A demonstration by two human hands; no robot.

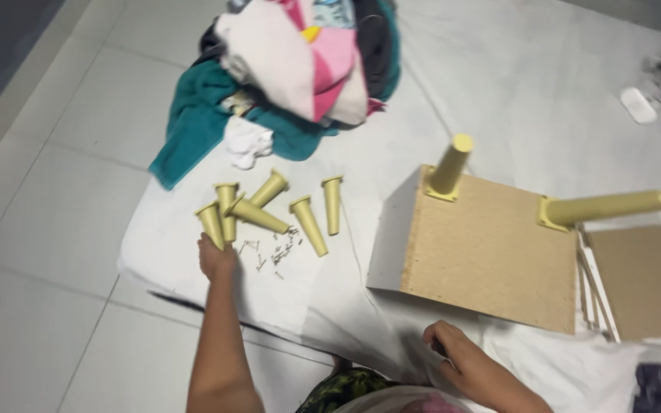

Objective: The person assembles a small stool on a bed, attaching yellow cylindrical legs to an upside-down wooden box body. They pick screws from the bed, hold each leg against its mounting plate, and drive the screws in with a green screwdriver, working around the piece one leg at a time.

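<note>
White sheeting spread over pale floor tiles is your work surface. Your left hand reaches out and closes its fingers around the base of one loose yellow leg, which stands up just beyond your knuckles. Right beside that grip, to its far right side, five more tapered legs lie in a loose fan, and a scatter of small screws lies just to the right of your hand. Your right hand rests curled on the sheeting near your body; you cannot tell whether it pinches anything. Just beyond that hand sits the overturned chipboard box, with two yellow legs already fixed at its far corners, one short-looking leg and one long leg. So by the look of it, two legs are mounted and six wait loose. A second board lies to the right. A heap of clothes lies far beyond your left hand. No readable packages or labels show.
</note>
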